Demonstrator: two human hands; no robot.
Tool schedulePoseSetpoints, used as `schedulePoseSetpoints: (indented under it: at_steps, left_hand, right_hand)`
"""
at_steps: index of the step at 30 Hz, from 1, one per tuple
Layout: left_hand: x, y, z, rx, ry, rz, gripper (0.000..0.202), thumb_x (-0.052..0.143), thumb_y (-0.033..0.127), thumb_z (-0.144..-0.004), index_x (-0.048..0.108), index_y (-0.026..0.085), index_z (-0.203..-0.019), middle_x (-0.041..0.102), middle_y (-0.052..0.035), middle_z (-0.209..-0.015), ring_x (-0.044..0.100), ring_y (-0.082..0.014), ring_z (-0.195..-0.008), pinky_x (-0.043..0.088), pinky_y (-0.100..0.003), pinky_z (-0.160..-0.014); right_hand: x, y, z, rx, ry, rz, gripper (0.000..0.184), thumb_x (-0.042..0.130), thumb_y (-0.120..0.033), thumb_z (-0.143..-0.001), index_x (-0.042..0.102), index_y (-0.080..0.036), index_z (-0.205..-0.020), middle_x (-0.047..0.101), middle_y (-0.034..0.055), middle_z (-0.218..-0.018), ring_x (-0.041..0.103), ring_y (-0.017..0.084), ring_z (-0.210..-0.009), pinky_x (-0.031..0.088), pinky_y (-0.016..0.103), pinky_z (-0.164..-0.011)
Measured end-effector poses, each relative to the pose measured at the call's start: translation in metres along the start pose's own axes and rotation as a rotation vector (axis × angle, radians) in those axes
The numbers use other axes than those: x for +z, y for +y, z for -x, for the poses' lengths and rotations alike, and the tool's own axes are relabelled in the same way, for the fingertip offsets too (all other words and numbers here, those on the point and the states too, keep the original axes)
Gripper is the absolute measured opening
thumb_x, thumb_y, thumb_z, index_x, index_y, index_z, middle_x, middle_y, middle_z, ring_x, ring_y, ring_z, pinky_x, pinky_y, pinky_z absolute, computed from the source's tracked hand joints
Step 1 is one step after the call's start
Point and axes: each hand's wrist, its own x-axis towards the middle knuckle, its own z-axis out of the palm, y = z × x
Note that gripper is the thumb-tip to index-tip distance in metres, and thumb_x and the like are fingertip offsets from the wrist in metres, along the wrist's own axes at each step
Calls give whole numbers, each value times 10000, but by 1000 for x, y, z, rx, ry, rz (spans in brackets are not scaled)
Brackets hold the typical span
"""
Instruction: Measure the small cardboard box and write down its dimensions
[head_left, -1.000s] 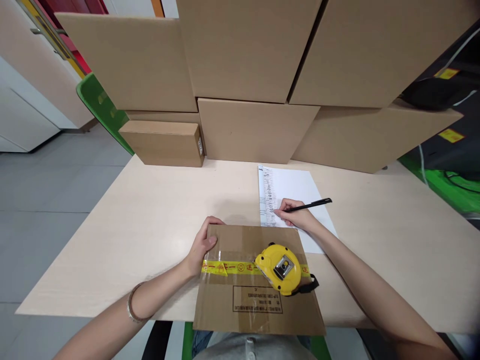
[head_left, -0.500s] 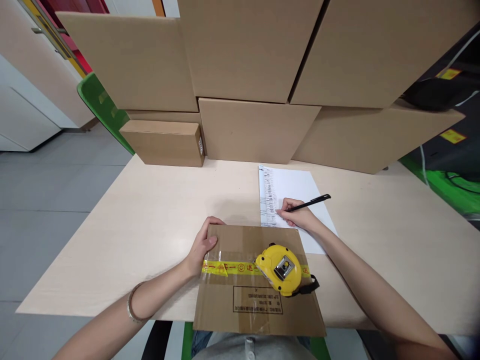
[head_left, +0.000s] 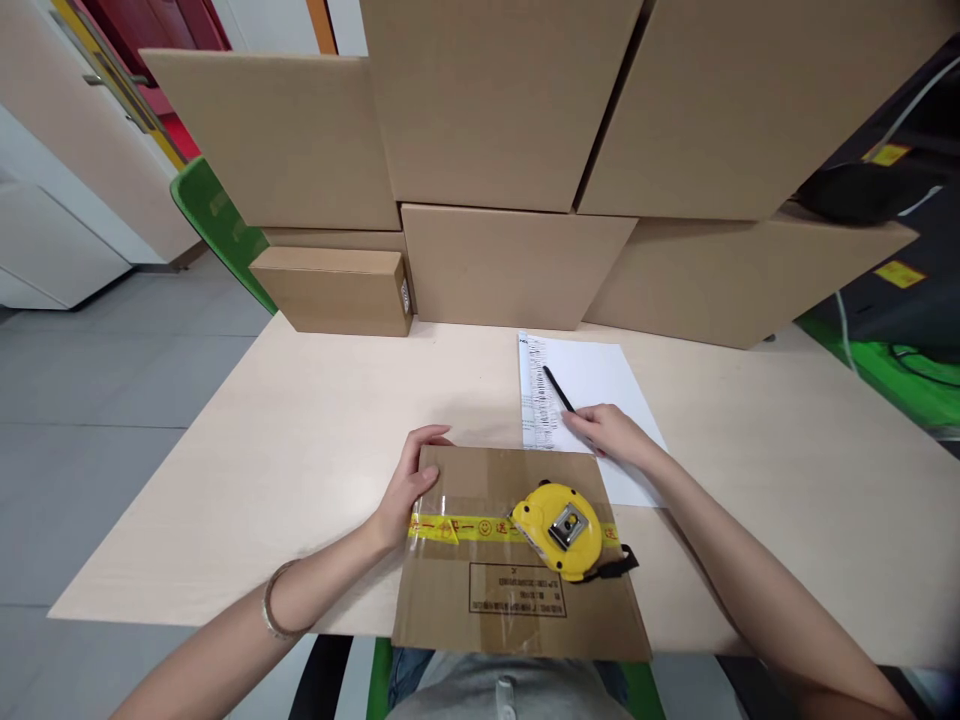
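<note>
A taped cardboard box [head_left: 442,610] lies at the near edge of the table, with yellow printed tape across its top. My left hand [head_left: 409,490] grips its far left corner, thumb on the top and fingers round the far side. On the box rests a yellow tape measure [head_left: 559,530] with a black strap, untouched by either hand. Beyond it, my right hand [head_left: 607,432] is closed on one end of a black pen [head_left: 559,388]. The pen points up and left over a sheet of paper [head_left: 600,375], whose left side carries dense writing.
Large cardboard boxes [head_left: 510,265] are stacked along the back of the table [head_left: 337,400]. A smaller box [head_left: 337,295] stands at the back left, near a green chair [head_left: 217,225]. Dark equipment with cables [head_left: 885,240] is on the right.
The pen has swung from pointing up and right to pointing up and left across the paper. My right hand has turned and shifted slightly right. My left hand keeps its hold on the box.
</note>
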Motion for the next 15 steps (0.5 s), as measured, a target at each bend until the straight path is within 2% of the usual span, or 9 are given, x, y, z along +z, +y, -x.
schedulePoseSetpoints:
  at_steps: [2,5,7,9,11,12,15]
  left_hand:
    - [-1,1,1,75,6,-61,401,691,486,-848,667,283,-1192,629,-57,-1129,567,-270,-1059,455,-367,-914]
    - [-4,4,2,154,-66,-178,260,608,435,-923,767,246,-1005,642,-83,-1096,535,-299,-1151,398,-404,-1025]
    - [-4,5,3,162,-97,-204,269,567,407,-949,778,241,-955,642,-89,-1093,527,-307,-1177,384,-416,-1045]
    - [-4,4,4,157,-90,-186,259,548,385,-955,767,250,-983,636,-83,-1134,520,-307,-1203,381,-417,-1048]
    - [-2,3,5,153,-82,-147,282,519,394,-956,758,249,-995,626,-82,-1162,514,-306,-1210,379,-420,-1052]
    - [0,3,6,155,-75,-121,312,496,412,-958,757,244,-991,623,-85,-1157,518,-305,-1194,384,-423,-1048]
    - [5,3,7,178,-56,-67,399,419,441,-977,757,231,-968,622,-93,-1094,541,-293,-1107,406,-428,-1024]
  right_hand:
    - [-5,-5,3,27,37,121,516,612,-522,-918,513,-210,-519,503,-18,-473,509,155,-472,398,311,-547]
    - [-11,-16,10,59,140,245,495,609,-516,-885,516,-225,-495,550,64,-497,606,272,-572,404,379,-610]
    - [-16,-26,23,52,228,279,433,532,-523,-921,607,-207,-636,622,111,-603,644,330,-674,430,422,-655]
    - [-20,-40,46,1,307,277,441,421,-529,-975,671,-187,-857,699,152,-826,662,352,-857,464,460,-748]
    - [-20,-55,77,-120,352,255,496,319,-531,-1015,685,-199,-1045,707,143,-1048,627,326,-1052,471,458,-879]
    - [-17,-63,94,-207,360,246,514,296,-531,-1025,691,-211,-1101,701,129,-1085,610,311,-1087,470,454,-912]
    - [-2,-84,133,-506,421,273,492,440,-573,-985,703,-186,-1137,709,147,-1060,619,330,-1008,508,485,-839]
